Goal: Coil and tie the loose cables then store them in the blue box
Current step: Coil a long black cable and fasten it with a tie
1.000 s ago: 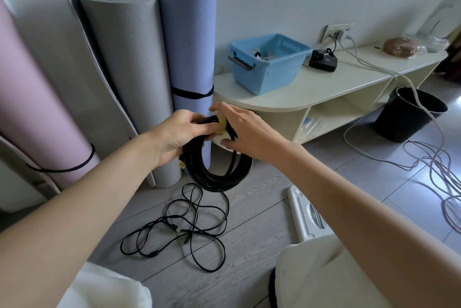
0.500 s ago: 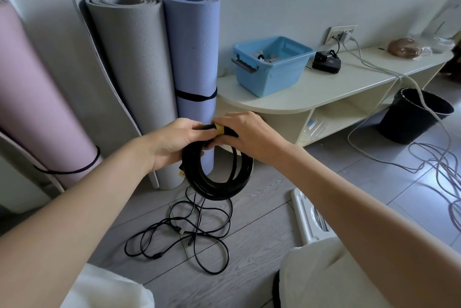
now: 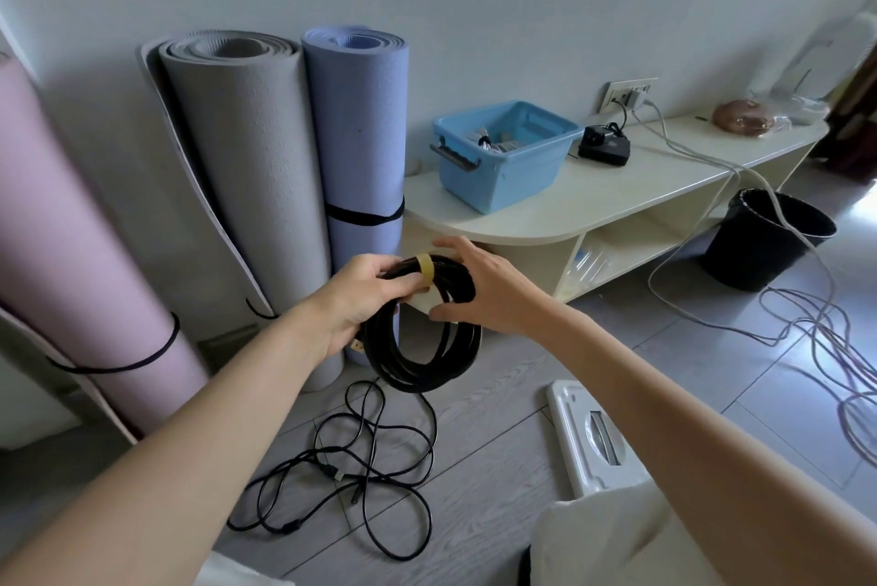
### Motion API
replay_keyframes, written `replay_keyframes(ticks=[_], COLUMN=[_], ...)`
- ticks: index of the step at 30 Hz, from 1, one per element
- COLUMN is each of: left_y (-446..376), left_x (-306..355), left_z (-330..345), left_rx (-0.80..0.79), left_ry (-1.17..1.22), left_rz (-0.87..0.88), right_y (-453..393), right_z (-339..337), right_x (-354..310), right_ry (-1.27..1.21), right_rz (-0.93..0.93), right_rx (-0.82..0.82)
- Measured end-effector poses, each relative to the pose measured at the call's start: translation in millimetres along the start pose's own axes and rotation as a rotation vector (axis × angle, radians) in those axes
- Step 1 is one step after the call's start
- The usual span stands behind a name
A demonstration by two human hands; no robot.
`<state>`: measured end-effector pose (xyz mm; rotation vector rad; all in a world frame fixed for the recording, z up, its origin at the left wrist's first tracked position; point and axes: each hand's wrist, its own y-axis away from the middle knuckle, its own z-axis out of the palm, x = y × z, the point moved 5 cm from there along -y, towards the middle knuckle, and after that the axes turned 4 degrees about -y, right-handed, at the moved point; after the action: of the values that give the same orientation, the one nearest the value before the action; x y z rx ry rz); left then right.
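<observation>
While the left hand [image 3: 365,296] is gripping the black cable coil [image 3: 422,338] at its yellow tie [image 3: 424,268] and the right hand [image 3: 479,286] is hovering with fingers wide, the tying looks nearly finished, so carrying it to the blue box [image 3: 503,153] on the bench [image 3: 593,201] is coming next.

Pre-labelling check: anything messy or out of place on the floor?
Yes. A thin black cable lies in a loose tangle on the floor, uncoiled. Grey cords trail off the shelf and sprawl over the tiles at right. The coiled cable, in the left hand, has a yellow tie on.
</observation>
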<state>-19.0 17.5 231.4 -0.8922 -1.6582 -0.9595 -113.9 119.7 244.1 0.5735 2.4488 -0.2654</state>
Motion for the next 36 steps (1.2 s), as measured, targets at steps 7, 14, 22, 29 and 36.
replay_keyframes(ticks=[7, 14, 22, 29, 36], left_y=[-24, -59, -119, -169, -177], left_x=[-2, 5, 81, 72, 50], left_z=[1, 2, -25, -8, 9], left_rx=[0.106, 0.089, 0.485, 0.36, 0.246], left_ry=[0.098, 0.176, -0.144, -0.202, -0.227], left_rz=[0.046, -0.009, 0.205, 0.19, 0.113], right_y=[4, -22, -115, -184, -175], right_z=[-4, -39, -137, -173, -149], right_x=[31, 39, 82, 131, 136], right_ry=[-0.668, -0.637, -0.838, -0.494, -0.245], right_rz=[0.29, 0.295, 0.495, 0.686, 0.658], right_rx=[-0.153, 0.081, 0.769, 0.779, 0.632])
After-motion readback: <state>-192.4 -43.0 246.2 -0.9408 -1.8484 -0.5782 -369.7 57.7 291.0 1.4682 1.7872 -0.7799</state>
